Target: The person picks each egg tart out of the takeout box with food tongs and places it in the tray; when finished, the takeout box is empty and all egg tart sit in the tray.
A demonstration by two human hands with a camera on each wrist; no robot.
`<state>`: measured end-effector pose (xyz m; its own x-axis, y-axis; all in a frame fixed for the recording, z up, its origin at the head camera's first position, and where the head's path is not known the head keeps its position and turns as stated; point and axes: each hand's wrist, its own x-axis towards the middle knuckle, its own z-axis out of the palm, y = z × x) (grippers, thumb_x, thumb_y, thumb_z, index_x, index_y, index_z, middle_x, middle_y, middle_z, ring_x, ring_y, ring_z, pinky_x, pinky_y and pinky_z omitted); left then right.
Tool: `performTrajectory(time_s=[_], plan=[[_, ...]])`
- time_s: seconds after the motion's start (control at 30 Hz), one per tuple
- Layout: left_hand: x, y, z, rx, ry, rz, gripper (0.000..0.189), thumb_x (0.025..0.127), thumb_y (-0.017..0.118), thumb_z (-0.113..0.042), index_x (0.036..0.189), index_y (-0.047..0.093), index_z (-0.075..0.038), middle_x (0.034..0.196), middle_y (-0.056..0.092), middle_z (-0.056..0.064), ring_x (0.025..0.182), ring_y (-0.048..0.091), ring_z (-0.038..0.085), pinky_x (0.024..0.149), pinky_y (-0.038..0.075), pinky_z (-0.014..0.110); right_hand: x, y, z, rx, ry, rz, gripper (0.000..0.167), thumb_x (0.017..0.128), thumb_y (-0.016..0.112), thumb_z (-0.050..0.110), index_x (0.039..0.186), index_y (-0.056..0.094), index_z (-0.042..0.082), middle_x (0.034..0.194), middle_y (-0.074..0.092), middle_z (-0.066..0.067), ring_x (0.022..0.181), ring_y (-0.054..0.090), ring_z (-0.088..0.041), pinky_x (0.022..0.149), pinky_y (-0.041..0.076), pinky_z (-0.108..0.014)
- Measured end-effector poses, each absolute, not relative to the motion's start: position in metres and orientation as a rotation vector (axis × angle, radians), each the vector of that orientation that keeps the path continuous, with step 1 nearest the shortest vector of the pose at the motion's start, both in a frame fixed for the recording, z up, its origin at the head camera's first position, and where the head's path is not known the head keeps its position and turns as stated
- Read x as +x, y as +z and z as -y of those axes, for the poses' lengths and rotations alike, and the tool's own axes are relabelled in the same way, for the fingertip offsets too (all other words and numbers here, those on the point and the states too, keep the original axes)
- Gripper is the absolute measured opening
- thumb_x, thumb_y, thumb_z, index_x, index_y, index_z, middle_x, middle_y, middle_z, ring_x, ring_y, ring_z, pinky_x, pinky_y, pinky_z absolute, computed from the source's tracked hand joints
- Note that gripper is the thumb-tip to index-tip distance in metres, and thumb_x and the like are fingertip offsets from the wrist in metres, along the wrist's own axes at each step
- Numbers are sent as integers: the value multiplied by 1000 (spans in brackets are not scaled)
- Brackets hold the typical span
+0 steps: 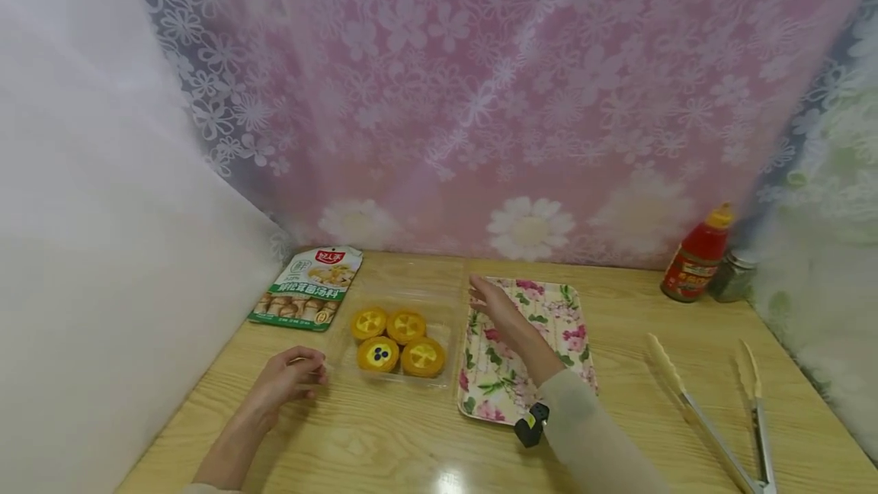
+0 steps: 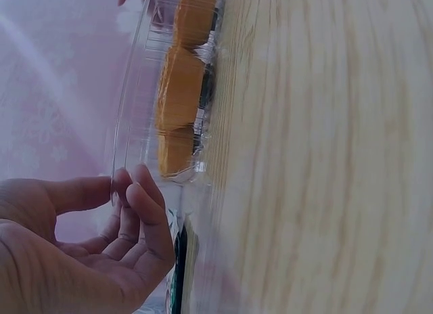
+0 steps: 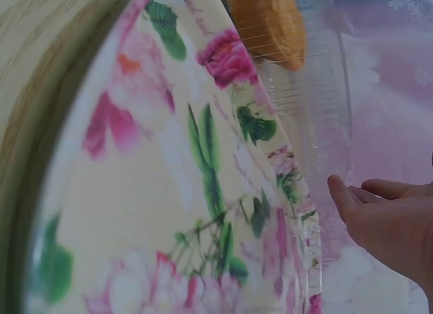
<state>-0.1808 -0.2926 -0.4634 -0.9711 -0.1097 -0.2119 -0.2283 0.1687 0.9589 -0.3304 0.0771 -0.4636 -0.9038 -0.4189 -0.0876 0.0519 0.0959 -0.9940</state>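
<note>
A clear plastic container (image 1: 439, 382) stands open on the table, holding several yellow tarts (image 1: 422, 357); one tart carries dark berries. My left hand (image 1: 291, 378) is at the container's near left corner, fingers curled. In the left wrist view, the thumb and index finger (image 2: 124, 180) pinch the clear rim. My right hand (image 1: 499, 309) reaches over a floral tray (image 1: 494, 383) to the container's far right side. Its fingers (image 3: 342, 195) are extended beside the clear plastic in the right wrist view, with nothing held.
Left of the container lies a green and white food packet (image 1: 305, 288). Metal tongs with beige tips (image 1: 706, 425) lie spread at the right. A red sauce bottle (image 1: 696, 261) and a small glass jar (image 1: 734, 278) stand at the back right, before a floral curtain (image 1: 480, 97).
</note>
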Motion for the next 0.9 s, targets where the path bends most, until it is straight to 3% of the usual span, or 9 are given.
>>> performTrajectory(time_s=[0.13,0.37,0.63,0.9], plan=[[-183,-458,300,-318,1899,-2357,29,106,61,-18,123,59,6,95,72,8,89,71,21,67,57,31,-327,-455,-80,-383,-1867,-2068,77,111,33,59,167,16,11,172,16,-19,155,22,-45,124,13,-65],[-185,-455,300,-347,1885,-2371,32,106,62,-21,125,58,5,97,71,7,89,71,19,68,57,31,-304,-435,-110,-464,-1850,-2117,71,112,31,56,168,15,15,173,12,-14,157,12,-44,122,4,-71],[-182,-466,296,-371,1900,-2342,30,108,59,-21,125,59,4,97,71,8,90,71,21,70,56,34,-279,-427,-157,-525,-1790,-2217,68,114,29,50,168,14,12,173,11,-16,157,10,-45,123,6,-69],[-184,-469,294,-364,1894,-2360,29,108,58,-20,124,61,4,99,69,8,89,71,22,71,57,36,-255,-425,-197,-482,-1733,-2308,67,114,28,50,168,14,14,173,11,-18,155,14,-50,118,6,-77]])
